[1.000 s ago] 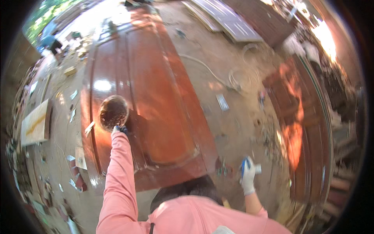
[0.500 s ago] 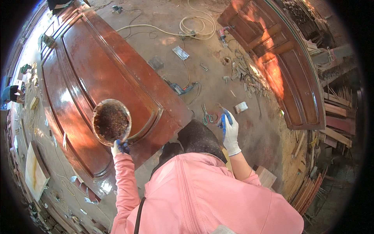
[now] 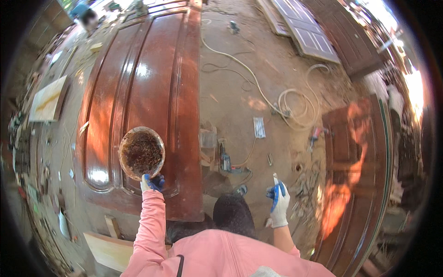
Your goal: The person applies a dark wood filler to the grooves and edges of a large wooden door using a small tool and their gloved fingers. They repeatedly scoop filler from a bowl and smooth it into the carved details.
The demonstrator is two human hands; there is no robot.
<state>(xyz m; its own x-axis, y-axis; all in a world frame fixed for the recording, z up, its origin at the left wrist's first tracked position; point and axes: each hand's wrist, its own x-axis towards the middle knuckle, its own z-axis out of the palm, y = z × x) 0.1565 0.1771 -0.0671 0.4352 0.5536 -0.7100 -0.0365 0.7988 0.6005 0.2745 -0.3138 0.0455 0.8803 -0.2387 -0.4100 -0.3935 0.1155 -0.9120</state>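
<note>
Closest in, the person's pink sleeves rise from the lower edge, and the left arm stretches straight forward and up to the left hand (image 3: pixel 152 183), gloved in white and blue, whose fingers are pinched on the near rim of a round bowl (image 3: pixel 141 153). The bowl is shallow, its rim and inside caked with a dark brown, crusty residue, and it is held level just above the near end of a large reddish-brown wooden door (image 3: pixel 147 106) lying flat, glossy with raised panels and bright patches of reflected light. The right arm bends upward at the elbow, and the right hand (image 3: pixel 278 203), also in a white glove, is closed round a slim blue-handled tool (image 3: pixel 275 196) held upright, its pale tip above the fingers; what kind of tool it is cannot be told. Between the hands, on the dirt floor, lies a small power tool (image 3: pixel 225 162) with its cord, and just beyond it a flat pale rectangular packet (image 3: pixel 259 127). Farther out, a light hose (image 3: pixel 295 104) loops over the ground. To the right a second reddish door (image 3: pixel 355 171) lies in strong light, to the left a pale board (image 3: pixel 46 99), and at the far top a grey panelled door (image 3: pixel 307 32).
</note>
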